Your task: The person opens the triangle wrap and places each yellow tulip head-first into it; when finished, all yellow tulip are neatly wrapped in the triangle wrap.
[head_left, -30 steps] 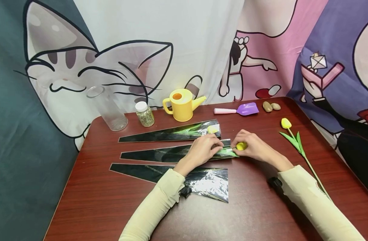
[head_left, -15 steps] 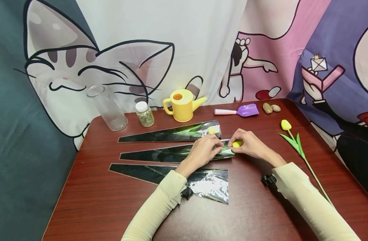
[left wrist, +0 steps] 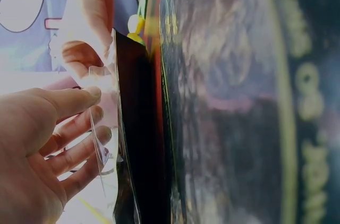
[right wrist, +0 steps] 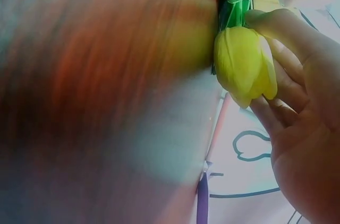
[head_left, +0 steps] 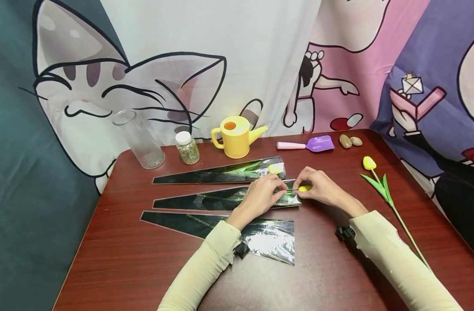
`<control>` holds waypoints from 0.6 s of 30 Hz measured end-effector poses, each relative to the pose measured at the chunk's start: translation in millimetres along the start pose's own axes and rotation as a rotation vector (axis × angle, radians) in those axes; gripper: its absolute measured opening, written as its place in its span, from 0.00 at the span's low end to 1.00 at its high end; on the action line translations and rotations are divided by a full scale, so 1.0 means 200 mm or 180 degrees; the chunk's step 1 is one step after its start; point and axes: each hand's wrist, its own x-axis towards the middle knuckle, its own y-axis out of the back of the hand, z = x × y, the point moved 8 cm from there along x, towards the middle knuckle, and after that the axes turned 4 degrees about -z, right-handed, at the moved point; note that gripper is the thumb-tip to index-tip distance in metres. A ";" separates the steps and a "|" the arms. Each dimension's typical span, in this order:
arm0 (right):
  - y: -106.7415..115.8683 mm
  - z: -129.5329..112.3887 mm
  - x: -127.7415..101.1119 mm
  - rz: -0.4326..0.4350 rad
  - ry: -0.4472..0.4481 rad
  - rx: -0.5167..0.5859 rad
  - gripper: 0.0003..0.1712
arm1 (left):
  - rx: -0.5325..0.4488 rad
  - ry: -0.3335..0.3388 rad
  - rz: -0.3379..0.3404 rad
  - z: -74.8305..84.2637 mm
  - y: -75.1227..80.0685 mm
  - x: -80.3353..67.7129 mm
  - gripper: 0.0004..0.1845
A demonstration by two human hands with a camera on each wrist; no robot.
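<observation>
In the head view, my left hand (head_left: 259, 194) pinches the clear front film at the wide end of the middle flower sleeve (head_left: 198, 200), lifting it from the black back. My right hand (head_left: 321, 188) holds a yellow artificial tulip (right wrist: 241, 65) just below its bloom, thumb and fingers at the stem. The tulip's green leaves and stem lie inside the sleeve, while the bloom is outside its mouth. The left wrist view shows the film (left wrist: 101, 139) between thumb and fingertips. Behind lies another sleeve (head_left: 190, 176) with a tulip inside; in front, a flat sleeve (head_left: 268, 242).
A loose yellow tulip (head_left: 369, 163) lies along the table's right side. At the back stand a glass vase (head_left: 143, 144), a lidded jar (head_left: 188, 149) and a yellow watering can (head_left: 237, 138). A purple scoop (head_left: 319, 144) and stones (head_left: 345, 141) lie to their right.
My right hand has moved slightly left, sliding the tulip's leaves deeper into the middle sleeve. My left hand keeps its pinch on the film, nearly in place.
</observation>
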 end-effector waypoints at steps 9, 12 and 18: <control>0.02 -0.02 -0.04 -0.0127 0.0046 -0.0053 0.12 | 0.0011 0.0019 -0.0039 0.00 -0.01 0.00 0.05; 0.05 -0.03 -0.07 -0.0149 0.0162 -0.0043 0.14 | 0.0015 0.0007 -0.0033 0.01 0.00 0.00 0.05; 0.14 0.01 -0.13 -0.0103 -0.0010 -0.0007 0.22 | 0.0011 -0.0005 -0.0015 0.01 0.00 0.00 0.05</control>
